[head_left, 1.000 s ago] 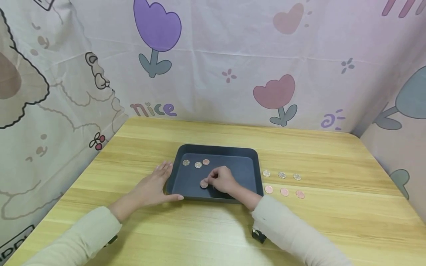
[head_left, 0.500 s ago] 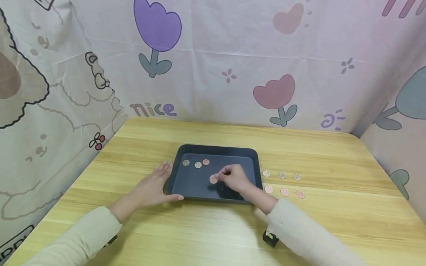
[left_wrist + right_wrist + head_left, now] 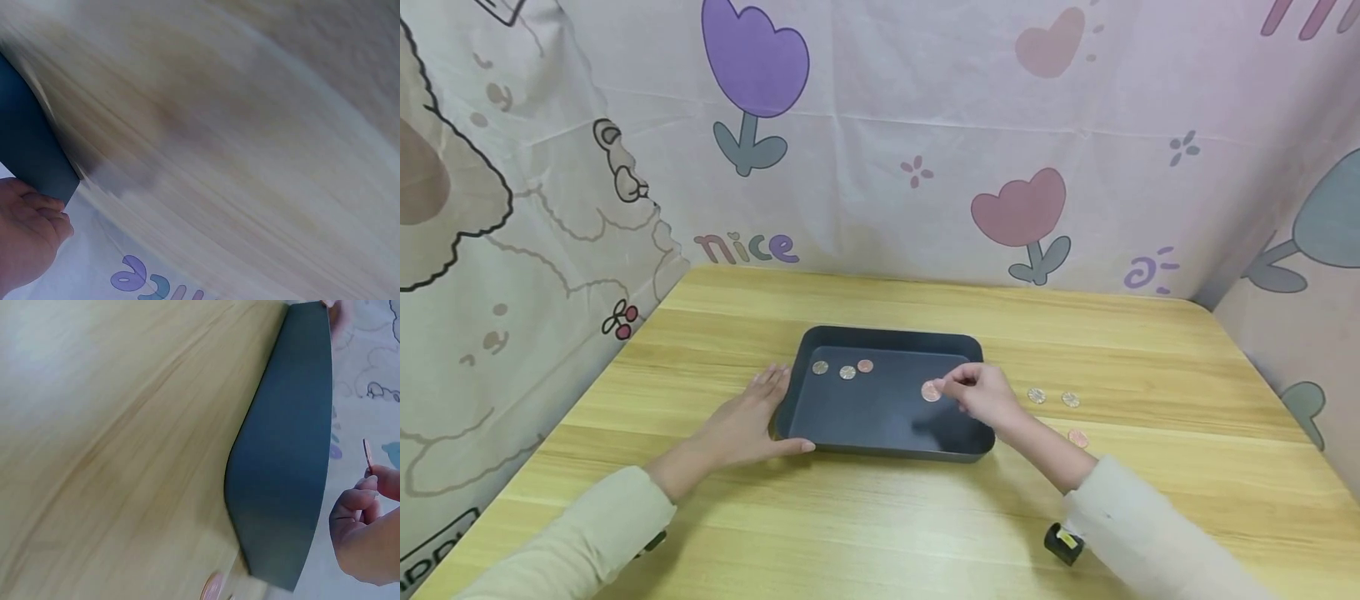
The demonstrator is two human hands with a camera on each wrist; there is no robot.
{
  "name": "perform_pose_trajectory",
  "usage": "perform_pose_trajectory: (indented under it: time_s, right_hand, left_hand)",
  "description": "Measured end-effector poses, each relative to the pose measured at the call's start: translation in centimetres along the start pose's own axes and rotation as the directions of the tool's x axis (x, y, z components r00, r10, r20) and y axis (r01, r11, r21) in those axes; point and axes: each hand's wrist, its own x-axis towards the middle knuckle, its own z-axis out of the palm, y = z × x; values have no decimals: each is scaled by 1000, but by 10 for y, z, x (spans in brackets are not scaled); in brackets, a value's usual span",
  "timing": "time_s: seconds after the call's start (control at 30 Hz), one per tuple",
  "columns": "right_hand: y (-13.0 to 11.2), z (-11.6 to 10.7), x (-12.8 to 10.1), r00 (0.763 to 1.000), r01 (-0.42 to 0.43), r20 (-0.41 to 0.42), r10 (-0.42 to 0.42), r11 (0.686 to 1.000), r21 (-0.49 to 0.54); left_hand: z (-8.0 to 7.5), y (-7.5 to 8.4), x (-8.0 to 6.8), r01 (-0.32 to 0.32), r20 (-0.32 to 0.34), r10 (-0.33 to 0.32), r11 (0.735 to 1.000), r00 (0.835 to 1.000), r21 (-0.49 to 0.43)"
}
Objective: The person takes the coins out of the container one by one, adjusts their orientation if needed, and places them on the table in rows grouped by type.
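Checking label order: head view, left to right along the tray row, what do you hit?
Left hand → dark rectangular tray → copper coin pinched in right hand → two silver coins on wooden table.

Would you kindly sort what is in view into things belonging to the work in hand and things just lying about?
In hand: right hand pinching a copper coin; dark tray steadied by left hand; three coins in tray; coins on table.

Lying about: printed cloth backdrop; small black object.
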Motion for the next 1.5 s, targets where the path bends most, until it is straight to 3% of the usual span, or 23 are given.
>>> perform_pose_trajectory:
  time_s: [0.33,0.87,1.07,1.5]
  right_hand:
    - [15,-34,-13,999,-31,-27,32,999,23]
    - [47,-92,-38,990,-127,-61,125,991,-38]
    - [61,-111,-46,988,-151,-39,152,988,31]
    - [93,-150,-57,974,-225,-36,222,969,-101]
  left_hand:
    - [-2,0,0,-13,-12,13,1000,1000,7]
    - [0,0,0,-2,-4,2,1000,1000,-2]
    - [-1,0,0,-11,-7,11,1000,1000,10]
    - [-2,0,0,-6,6,6,1000,1000,-4]
